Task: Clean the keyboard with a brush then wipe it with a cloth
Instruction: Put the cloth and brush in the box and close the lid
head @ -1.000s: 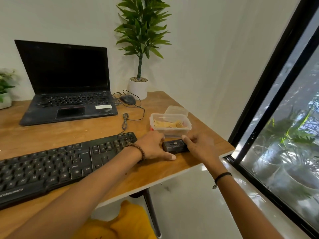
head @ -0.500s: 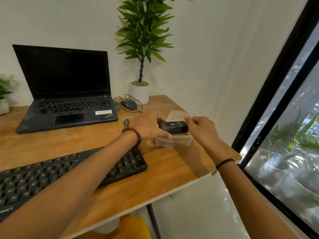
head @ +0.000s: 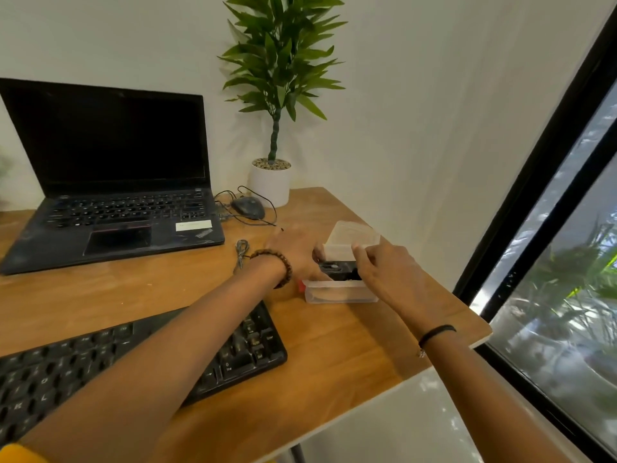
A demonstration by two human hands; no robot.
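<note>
Both hands, the left hand (head: pixel 293 250) and right hand (head: pixel 389 274), grip a small black boxy object (head: pixel 337 269) over a clear plastic container (head: pixel 340 294). The black keyboard (head: pixel 233 355) lies near, partly under the left forearm, on the smooth wooden tabletop (head: pixel 350 345) beside a dark-framed window (head: pixel 534 195).

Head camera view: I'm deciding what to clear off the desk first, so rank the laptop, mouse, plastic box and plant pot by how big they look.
1. laptop, by far the largest.
2. plant pot and plastic box: look alike, and the box sits nearer the camera, so no ranking.
3. mouse, smallest.
</note>
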